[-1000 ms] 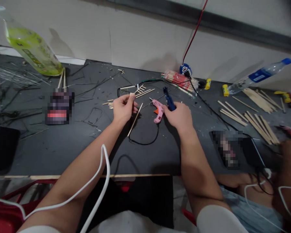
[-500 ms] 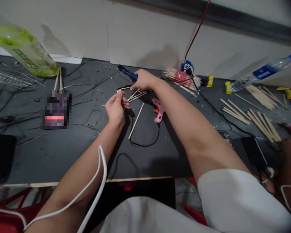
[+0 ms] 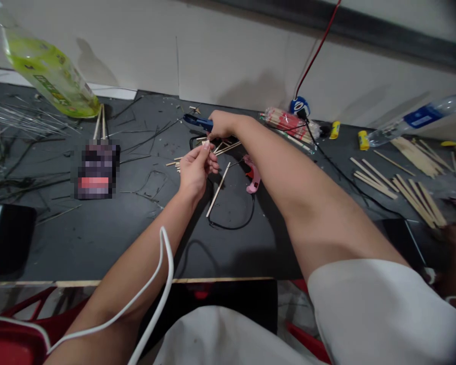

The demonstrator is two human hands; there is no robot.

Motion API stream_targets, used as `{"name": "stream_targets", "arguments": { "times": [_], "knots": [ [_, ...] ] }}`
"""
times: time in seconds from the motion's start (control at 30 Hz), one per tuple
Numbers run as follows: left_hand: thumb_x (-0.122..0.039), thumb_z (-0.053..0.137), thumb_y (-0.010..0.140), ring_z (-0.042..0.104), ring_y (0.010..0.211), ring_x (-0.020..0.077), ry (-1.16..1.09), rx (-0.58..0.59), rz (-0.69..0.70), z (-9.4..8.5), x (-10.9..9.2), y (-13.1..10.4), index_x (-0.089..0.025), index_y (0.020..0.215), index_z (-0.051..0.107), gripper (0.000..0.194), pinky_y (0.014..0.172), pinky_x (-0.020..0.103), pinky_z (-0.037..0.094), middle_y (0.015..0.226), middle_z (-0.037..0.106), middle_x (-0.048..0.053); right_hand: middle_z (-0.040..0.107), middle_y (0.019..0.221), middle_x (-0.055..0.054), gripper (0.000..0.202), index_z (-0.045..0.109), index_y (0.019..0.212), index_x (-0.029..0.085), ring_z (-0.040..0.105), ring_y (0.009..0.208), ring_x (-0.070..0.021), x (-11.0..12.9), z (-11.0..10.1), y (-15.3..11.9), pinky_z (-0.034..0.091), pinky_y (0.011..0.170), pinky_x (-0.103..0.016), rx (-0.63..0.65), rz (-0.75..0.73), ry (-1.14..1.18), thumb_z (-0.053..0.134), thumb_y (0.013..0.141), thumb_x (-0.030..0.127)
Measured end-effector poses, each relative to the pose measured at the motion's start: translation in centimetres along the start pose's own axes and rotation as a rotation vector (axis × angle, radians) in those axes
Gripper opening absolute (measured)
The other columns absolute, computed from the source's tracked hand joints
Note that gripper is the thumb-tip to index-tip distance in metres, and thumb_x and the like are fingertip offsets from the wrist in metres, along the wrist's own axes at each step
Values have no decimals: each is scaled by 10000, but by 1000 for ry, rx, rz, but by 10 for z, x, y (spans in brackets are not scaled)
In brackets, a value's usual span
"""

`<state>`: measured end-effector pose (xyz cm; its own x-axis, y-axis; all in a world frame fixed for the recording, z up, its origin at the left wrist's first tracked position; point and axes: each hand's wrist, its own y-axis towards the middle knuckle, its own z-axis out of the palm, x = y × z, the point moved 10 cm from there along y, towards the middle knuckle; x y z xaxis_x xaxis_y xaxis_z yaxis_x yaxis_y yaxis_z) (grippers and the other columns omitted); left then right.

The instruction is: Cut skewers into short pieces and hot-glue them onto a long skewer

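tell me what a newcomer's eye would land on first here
Probably the bright green bottle at the back left of the dark table. Next, the right hand gripping a dark blue tool beyond the left hand, its arm stretched across the middle. Then the pink glue gun, partly hidden by that arm.

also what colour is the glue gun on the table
The glue gun is pink, with an orange trigger, best seen in the head view.

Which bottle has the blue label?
The clear bottle on the right, with a small yellow thing by its bottom end. The other bottle, over on the left, looks yellowy green instead.
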<state>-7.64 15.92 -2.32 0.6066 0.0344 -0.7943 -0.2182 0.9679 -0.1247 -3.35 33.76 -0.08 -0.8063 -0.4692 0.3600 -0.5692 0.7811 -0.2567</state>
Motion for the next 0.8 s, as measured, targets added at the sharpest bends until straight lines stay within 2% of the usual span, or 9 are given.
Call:
{"name": "stream_targets", "arguments": {
  "times": [0.13, 0.37, 0.47, 0.53, 0.6, 0.67, 0.73, 0.8],
  "knots": [
    [-368, 697, 981, 577, 496, 44, 26, 82, -55, 10, 8, -5, -191, 909, 720, 192, 469, 190, 458, 678, 646, -35, 552, 534, 31, 218, 696, 688, 185, 620, 613, -181, -1, 0, -1, 572, 724, -394, -32, -19, 101, 900, 640, 124],
    [-377, 711, 970, 570, 479, 44, 29, 140, -121, 21, 16, -14, -184, 904, 708, 204, 472, 190, 468, 655, 644, -43, 576, 543, 18, 184, 713, 713, 177, 625, 608, -190, 3, 4, -1, 540, 703, -380, 15, 4, 50, 886, 656, 151],
    [-374, 717, 964, 578, 475, 48, 6, 152, -119, 23, 17, -16, -177, 908, 714, 205, 465, 191, 467, 650, 647, -41, 583, 544, -10, 186, 695, 655, 166, 658, 669, -226, 10, -4, -5, 526, 719, -388, 23, 23, -17, 880, 642, 150],
    [-380, 724, 959, 574, 470, 50, -7, 161, -115, 24, 17, -17, -176, 908, 716, 211, 457, 193, 460, 645, 644, -40, 587, 546, -21, 167, 680, 641, 171, 664, 691, -240, 13, -18, -16, 520, 716, -388, -11, 16, -24, 845, 653, 145],
    [-388, 729, 957, 558, 460, 48, -7, 178, -128, 27, 19, -19, -184, 902, 714, 212, 450, 194, 449, 631, 630, -47, 575, 531, -15, 146, 660, 634, 186, 632, 635, -218, 12, -39, -39, 510, 682, -380, -89, 13, 61, 794, 685, 158],
    [-384, 713, 970, 535, 445, 45, -5, 210, -152, 32, 22, -22, -192, 892, 712, 208, 438, 194, 427, 609, 606, -55, 562, 519, -5, 154, 637, 629, 204, 561, 548, -177, 5, -59, -75, 496, 633, -374, -191, 21, 203, 759, 722, 197],
    [-370, 689, 986, 520, 435, 45, -15, 251, -178, 38, 26, -25, -193, 887, 715, 204, 422, 193, 399, 593, 588, -56, 568, 527, 3, 163, 629, 650, 213, 510, 506, -147, -2, -67, -120, 488, 589, -362, -254, 19, 387, 754, 747, 250],
    [-364, 683, 988, 498, 423, 43, -9, 286, -199, 43, 31, -29, -190, 879, 721, 209, 403, 192, 361, 579, 573, -55, 579, 544, 16, 160, 627, 702, 225, 493, 479, -137, -10, -68, -169, 469, 531, -345, -371, 18, 619, 761, 751, 297]
  ]
}}
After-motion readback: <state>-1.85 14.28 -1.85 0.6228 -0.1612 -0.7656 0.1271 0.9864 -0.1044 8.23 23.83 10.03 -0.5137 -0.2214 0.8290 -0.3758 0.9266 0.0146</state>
